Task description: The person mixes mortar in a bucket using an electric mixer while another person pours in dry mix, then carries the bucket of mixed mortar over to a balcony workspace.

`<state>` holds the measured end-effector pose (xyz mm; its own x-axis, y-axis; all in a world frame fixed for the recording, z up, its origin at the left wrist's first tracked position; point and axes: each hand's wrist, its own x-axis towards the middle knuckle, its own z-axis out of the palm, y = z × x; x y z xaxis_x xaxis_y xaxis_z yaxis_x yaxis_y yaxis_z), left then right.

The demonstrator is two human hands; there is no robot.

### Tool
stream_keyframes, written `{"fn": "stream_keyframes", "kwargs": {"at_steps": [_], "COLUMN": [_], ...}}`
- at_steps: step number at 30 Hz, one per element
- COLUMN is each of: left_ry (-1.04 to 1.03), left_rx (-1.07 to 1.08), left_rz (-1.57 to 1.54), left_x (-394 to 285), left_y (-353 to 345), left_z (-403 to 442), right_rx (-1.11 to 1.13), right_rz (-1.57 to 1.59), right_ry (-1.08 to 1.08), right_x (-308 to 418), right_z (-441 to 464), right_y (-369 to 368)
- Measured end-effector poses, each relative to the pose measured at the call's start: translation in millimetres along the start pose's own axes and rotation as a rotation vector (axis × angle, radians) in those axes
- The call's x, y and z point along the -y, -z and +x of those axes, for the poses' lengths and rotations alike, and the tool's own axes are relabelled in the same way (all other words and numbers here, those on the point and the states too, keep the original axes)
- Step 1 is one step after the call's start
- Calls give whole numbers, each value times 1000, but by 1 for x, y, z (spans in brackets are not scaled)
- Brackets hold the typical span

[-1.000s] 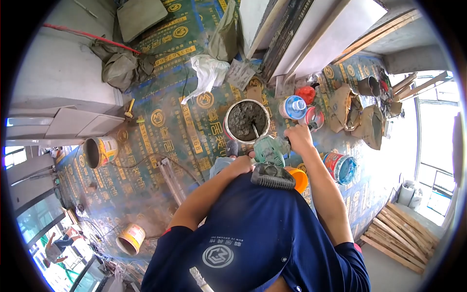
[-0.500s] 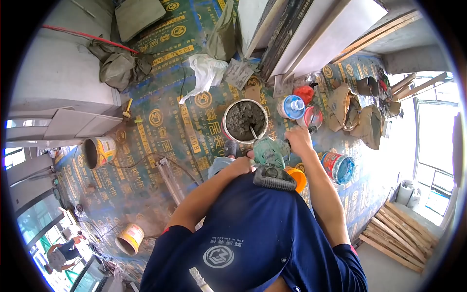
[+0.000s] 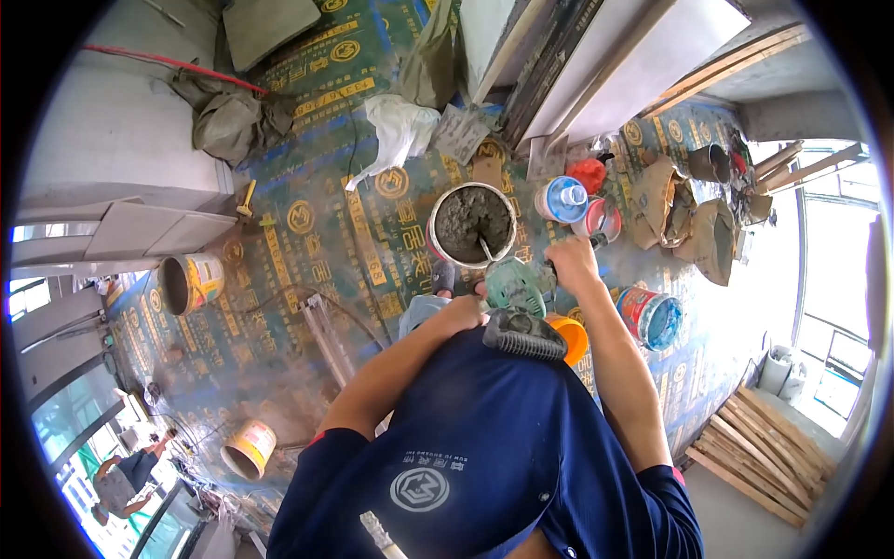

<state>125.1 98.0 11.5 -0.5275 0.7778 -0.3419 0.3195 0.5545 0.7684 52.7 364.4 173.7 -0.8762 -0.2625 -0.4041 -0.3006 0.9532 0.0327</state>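
Flr. covering (image 3: 279, 349), printed green, w/ gold lettering: spread under all. Bucket (image 3: 432, 244), 1 pc., round, upright, nr. centre, ahead of me; holds grey mix (image 3: 466, 216). Power mixer (image 3: 515, 287), green, 1 pc.: betw. my hands, just this side of bucket. Orange bucket (image 3: 576, 339), 1 pc., just beside mixer. My R hand (image 3: 573, 261): closed round mixer's R side. My L hand (image 3: 461, 315): curled on its L side, fingers partly hidden, exact closure can't tell. Shaft (image 3: 485, 248), thin: tip in mix.
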Motion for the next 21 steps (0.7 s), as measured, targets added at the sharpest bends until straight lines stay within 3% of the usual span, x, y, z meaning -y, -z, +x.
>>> {"fn": "stream_keyframes", "kwargs": {"at_steps": [3,6,12,17,21], "left_ry": [-26,113,159,45,167], "left_rx": [-84,115,125,150,95], "left_rz": [-57,-121,-83,-67,-141], "left_x": [4,1,-2,-10,-2], "left_y": [-6,6,9,18,5], "left_z": [1,4,4,-5,1], "right_rx": [-48,-75,-61,-45,-78], "right_rz": [12,22,49,8,101], "right_ry": [14,17,1,7,-11], "right_x": [0,2,2,5,0], "right_z": [-4,-5,-3,-5,-6], "right_y": [-5,-4,-2,0,-7]}}
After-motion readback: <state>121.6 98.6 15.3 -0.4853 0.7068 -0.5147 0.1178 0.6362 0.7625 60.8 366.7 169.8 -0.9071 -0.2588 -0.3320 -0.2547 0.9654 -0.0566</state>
